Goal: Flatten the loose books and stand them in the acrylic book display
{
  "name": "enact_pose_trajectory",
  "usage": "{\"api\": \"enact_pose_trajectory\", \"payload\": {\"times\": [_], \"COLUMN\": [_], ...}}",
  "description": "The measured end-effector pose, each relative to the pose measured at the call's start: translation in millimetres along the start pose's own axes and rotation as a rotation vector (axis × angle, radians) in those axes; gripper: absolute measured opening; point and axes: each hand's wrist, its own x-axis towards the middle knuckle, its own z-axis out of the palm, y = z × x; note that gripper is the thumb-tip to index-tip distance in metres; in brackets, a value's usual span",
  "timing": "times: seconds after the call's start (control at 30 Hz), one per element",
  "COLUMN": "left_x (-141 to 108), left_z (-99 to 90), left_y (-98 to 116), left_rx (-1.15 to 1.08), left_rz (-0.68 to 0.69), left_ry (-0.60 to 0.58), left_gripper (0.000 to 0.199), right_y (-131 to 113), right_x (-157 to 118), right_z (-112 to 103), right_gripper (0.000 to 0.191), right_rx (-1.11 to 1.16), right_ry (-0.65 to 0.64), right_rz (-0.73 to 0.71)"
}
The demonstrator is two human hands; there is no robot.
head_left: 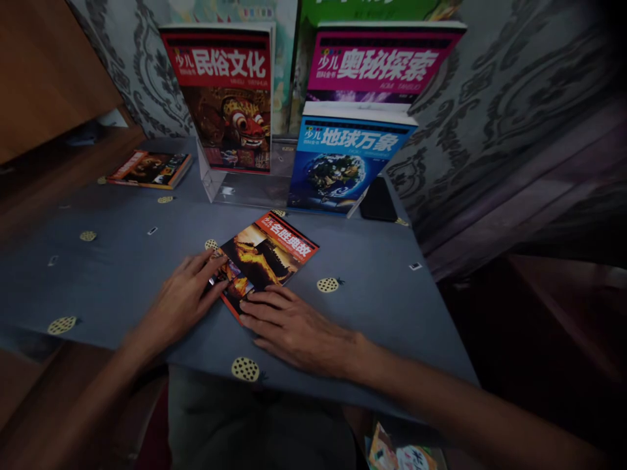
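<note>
A thin book with an orange-red top band and a Great Wall picture on its cover (267, 251) lies turned at an angle on the cloth-covered table. My left hand (183, 294) touches its left edge, fingers stretched out and fingertips over the cover. Across the lower right part of the same book rests my right hand (294, 329), its fingers laid out flat. Both hands partly cover the book's lower end.
Behind stands a clear acrylic stand (245, 189) with a red book (235, 124), a blue book (343, 163) and a magenta book (372, 62). A dark phone-like slab (379, 201) lies beside it. Another book (149, 168) lies at the back left of the table (122, 281).
</note>
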Motion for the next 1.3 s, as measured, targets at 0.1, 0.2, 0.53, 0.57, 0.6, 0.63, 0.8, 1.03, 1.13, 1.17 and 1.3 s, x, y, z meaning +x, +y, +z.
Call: {"api": "enact_pose_trajectory", "payload": {"times": [0.1, 0.2, 0.53, 0.57, 0.6, 0.63, 0.8, 1.03, 1.13, 1.17, 1.3], "left_x": [5.2, 14.3, 56.1, 60.4, 64.4, 68.0, 78.8, 80.1, 77.8, 76.6, 71.9], "left_z": [-1.5, -3.9, -16.8, -16.9, -16.8, -16.5, -22.1, -47.2, -57.8, -61.7, -79.5], "left_y": [4.5, 8.4, -13.2, -14.9, -15.8, -15.6, -3.4, 22.9, 31.4, 33.3, 37.1], "left_rx": [0.017, 0.047, -0.428, -0.513, -0.588, -0.653, -0.929, -1.1, -1.044, -1.004, -0.857], "left_rz": [-0.01, -0.068, -0.294, -0.301, -0.304, -0.303, -0.339, -0.243, -0.144, -0.11, -0.013], "left_ry": [0.0, -0.009, -0.148, -0.186, -0.211, -0.222, -0.211, -0.202, -0.136, -0.105, -0.025], "left_gripper": [0.053, 0.049, 0.057, 0.057, 0.056, 0.055, 0.051, 0.043, 0.036, 0.034, 0.03], "right_y": [3.9, 5.4, 8.9, 8.9, 8.8, 8.7, 8.6, 8.1, 10.9, 12.0, 12.9], "right_x": [-0.3, -0.3, -4.5, -4.8, -5.0, -5.2, -5.7, -7.3, -7.1, -7.3, -13.2], "right_z": [-4.7, -7.7, -8.3, -8.3, -8.2, -8.1, -7.1, -9.6, -9.3, -8.9, -8.0], "right_gripper": [0.031, 0.03, 0.028, 0.028, 0.028, 0.028, 0.031, 0.033, 0.033, 0.033, 0.033], "right_rx": [0.011, 0.012, -0.001, -0.004, -0.007, -0.009, -0.025, 0.028, 0.083, 0.092, 0.019], "right_ry": [-0.013, -0.03, -0.013, -0.009, -0.008, -0.007, -0.007, -0.049, 0.014, 0.037, 0.102], "right_rz": [-0.008, -0.016, -0.065, -0.067, -0.065, -0.064, -0.089, -0.132, -0.113, -0.104, 0.048]}}
